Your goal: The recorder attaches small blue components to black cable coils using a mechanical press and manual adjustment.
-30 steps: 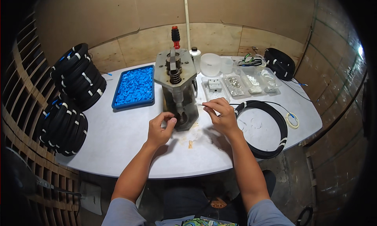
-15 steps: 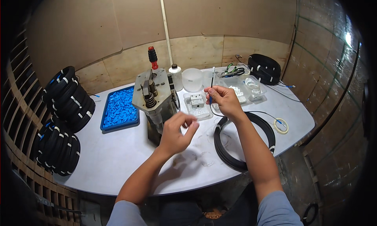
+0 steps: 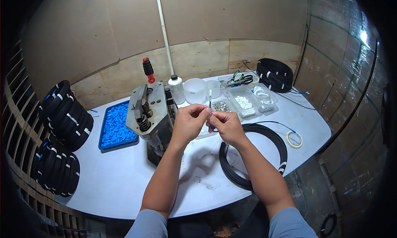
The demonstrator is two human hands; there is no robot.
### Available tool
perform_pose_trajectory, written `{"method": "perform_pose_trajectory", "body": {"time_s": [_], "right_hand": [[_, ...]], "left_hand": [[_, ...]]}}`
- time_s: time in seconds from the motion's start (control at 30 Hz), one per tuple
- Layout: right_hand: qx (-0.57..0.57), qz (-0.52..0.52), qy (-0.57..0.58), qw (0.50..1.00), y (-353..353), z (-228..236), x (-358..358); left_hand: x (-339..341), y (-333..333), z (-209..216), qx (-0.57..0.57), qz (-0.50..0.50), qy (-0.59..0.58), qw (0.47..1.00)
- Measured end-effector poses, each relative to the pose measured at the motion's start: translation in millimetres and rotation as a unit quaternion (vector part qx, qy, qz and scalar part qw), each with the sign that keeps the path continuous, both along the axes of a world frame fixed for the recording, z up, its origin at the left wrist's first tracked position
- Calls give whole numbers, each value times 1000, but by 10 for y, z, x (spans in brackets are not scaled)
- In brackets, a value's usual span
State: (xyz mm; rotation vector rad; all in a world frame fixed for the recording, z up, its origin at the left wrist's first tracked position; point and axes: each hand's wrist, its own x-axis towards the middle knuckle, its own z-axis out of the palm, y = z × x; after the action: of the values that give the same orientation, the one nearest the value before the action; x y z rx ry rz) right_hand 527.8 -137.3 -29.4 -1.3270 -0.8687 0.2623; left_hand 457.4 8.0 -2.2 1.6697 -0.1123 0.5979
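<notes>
Both my hands meet above the middle of the table, fingertips pinched together around the end of a black cable (image 3: pixel 210 104). Its tip stands upright and shows a pale, clear-looking end piece. My left hand (image 3: pixel 189 125) closes on the cable from the left. From the other side my right hand (image 3: pixel 230 129) grips it, with a bit of blue showing at its fingers. The fingertips hide exactly how each one holds it. Below my right forearm lies a coil of black cable (image 3: pixel 232 174); its other end, with a blue part, runs to a cream tape ring (image 3: pixel 294 140).
Left of my hands stands a metal hand press (image 3: pixel 154 98) with a red-black handle. A blue tray (image 3: pixel 118 146) of small blue parts sits beyond it. Bundled black coils (image 3: pixel 62 167) stack at far left, another (image 3: pixel 275 74) back right. A bottle (image 3: pixel 176 91), tubs and clear boxes line the back.
My left hand has moved up and right to the cable end and closed on it. My right hand has come down and left with the cable. The view has shifted slightly.
</notes>
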Motion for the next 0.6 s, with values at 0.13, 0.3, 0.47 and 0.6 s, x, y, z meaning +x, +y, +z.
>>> {"method": "perform_pose_trajectory", "body": {"time_s": [0.13, 0.3, 0.47, 0.6], "right_hand": [[-1, 2, 5, 1000, 17, -27, -30], [15, 16, 13, 1000, -1, -48, -28], [13, 6, 9, 1000, 37, -52, -79], [37, 17, 30, 999, 54, -83, -67]], "left_hand": [[23, 36, -28, -27, -17, 19, 999], [28, 9, -61, -49, -41, 25, 998], [34, 101, -92, -73, -59, 30, 995], [62, 109, -82, -92, -89, 35, 991]]}}
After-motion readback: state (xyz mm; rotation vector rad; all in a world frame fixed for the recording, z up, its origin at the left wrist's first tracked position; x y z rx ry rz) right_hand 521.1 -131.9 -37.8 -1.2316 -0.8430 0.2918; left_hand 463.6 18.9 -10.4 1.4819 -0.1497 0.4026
